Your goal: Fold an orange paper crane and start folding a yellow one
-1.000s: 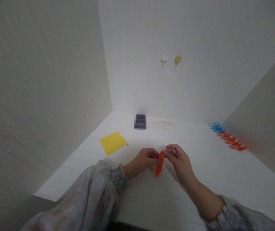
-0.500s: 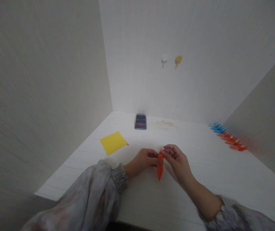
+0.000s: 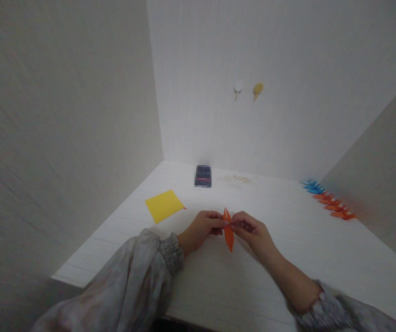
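Note:
An orange folded origami paper (image 3: 229, 237) is held above the white table between my two hands. It is long and narrow, with two thin points at its far end and one point toward me. My left hand (image 3: 203, 229) pinches its left edge, thumb on top. From the other side, my right hand (image 3: 253, 232) pinches the right edge between thumb and fingers. Left of my hands lies a yellow paper stack (image 3: 164, 206), with a tiny orange bit at its right corner.
A dark pixelated rectangular object (image 3: 203, 176) stands near the back wall. Blue paper cranes (image 3: 313, 186) and orange paper cranes (image 3: 334, 206) line the table's right side. Two hooks, one white (image 3: 238, 87) and one yellow (image 3: 258, 89), are on the back wall. Walls enclose both sides.
The orange paper has turned slightly, and its two far points now show apart. My right hand's pinch has shifted from the far tip down to the middle of the right edge.

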A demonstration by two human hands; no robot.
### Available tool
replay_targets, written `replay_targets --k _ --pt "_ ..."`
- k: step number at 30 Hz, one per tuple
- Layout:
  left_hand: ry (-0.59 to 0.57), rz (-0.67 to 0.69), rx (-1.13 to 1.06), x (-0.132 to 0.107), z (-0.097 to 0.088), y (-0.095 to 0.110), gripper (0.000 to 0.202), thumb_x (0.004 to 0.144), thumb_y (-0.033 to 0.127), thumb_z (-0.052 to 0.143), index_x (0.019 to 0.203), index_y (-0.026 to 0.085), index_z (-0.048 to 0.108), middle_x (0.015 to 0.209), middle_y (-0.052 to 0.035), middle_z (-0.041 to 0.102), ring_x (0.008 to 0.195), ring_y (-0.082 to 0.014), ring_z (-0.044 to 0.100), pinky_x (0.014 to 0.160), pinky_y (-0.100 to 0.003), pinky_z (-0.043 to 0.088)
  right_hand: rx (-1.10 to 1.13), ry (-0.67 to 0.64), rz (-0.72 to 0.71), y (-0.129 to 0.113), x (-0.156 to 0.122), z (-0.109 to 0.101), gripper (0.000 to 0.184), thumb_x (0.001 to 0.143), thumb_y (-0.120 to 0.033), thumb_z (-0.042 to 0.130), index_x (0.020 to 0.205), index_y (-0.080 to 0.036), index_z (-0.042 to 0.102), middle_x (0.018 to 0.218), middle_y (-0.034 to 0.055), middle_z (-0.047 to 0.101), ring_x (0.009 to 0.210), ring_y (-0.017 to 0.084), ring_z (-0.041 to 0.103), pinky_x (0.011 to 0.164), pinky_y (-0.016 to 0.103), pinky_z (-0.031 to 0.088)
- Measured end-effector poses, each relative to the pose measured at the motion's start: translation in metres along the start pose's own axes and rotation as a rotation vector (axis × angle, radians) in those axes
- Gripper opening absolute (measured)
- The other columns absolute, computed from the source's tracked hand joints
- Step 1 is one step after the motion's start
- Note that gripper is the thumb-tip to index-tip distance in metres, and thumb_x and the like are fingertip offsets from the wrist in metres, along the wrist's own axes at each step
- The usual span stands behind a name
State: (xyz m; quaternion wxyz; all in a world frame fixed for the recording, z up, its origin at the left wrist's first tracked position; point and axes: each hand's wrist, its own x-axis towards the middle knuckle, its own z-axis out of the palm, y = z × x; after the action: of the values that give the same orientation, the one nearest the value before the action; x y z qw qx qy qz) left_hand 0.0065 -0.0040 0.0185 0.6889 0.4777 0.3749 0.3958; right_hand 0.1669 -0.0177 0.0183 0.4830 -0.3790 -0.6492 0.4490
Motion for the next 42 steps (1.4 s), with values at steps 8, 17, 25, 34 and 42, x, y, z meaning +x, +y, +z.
replay_targets --k 8,17,25,34,42 --pt "-0.043 0.035 0.123 -0.003 0.0 0.004 0.017 0.058 0.026 0.062 0.065 0.011 0.063 0.053 0.0015 0.053 0.048 -0.0061 0.041 0.05 -0.02 0.028 0.203 0.001 0.191 -0.002 -0.001 0.004 0.014 0.057 -0.025 0.069 0.064 -0.017 0.06 0.06 -0.0005 0.061 0.057 0.012 0.054 0.056 0.026 0.042" --pt "0.001 0.04 0.17 -0.003 0.001 0.003 0.019 0.056 0.027 0.065 0.066 0.011 0.063 0.051 0.0027 0.051 0.046 -0.0053 0.037 0.048 -0.02 0.027 0.175 0.043 0.194 -0.008 -0.003 0.009 0.008 0.057 -0.023 0.067 0.061 -0.018 0.061 0.059 -0.0002 0.062 0.057 0.014 0.056 0.058 0.028 0.044" --pt "0.015 0.065 0.175 -0.003 0.001 0.005 0.017 0.057 0.027 0.064 0.064 0.012 0.063 0.051 0.0028 0.05 0.046 -0.0053 0.036 0.048 -0.02 0.026 0.1 -0.033 0.112 -0.007 -0.003 0.005 0.004 0.066 -0.022 0.061 0.067 -0.02 0.063 0.066 0.0006 0.06 0.064 0.014 0.055 0.063 0.028 0.043" --pt "-0.003 0.092 0.137 -0.002 0.002 0.004 0.019 0.06 0.03 0.062 0.063 0.011 0.061 0.047 0.0041 0.045 0.044 -0.0047 0.032 0.045 -0.02 0.022 -0.069 -0.23 -0.234 -0.002 -0.001 -0.007 0.023 0.071 -0.012 0.055 0.089 -0.025 0.062 0.085 0.0033 0.054 0.079 0.017 0.053 0.072 0.032 0.044" --pt "-0.006 0.027 0.086 0.0 0.002 0.003 0.021 0.057 0.03 0.064 0.065 0.01 0.06 0.049 0.0034 0.047 0.044 -0.0048 0.035 0.045 -0.02 0.023 -0.221 -0.273 -0.329 -0.001 0.002 -0.014 0.021 0.071 -0.016 0.059 0.091 -0.024 0.061 0.086 0.0038 0.056 0.079 0.016 0.055 0.07 0.031 0.046"
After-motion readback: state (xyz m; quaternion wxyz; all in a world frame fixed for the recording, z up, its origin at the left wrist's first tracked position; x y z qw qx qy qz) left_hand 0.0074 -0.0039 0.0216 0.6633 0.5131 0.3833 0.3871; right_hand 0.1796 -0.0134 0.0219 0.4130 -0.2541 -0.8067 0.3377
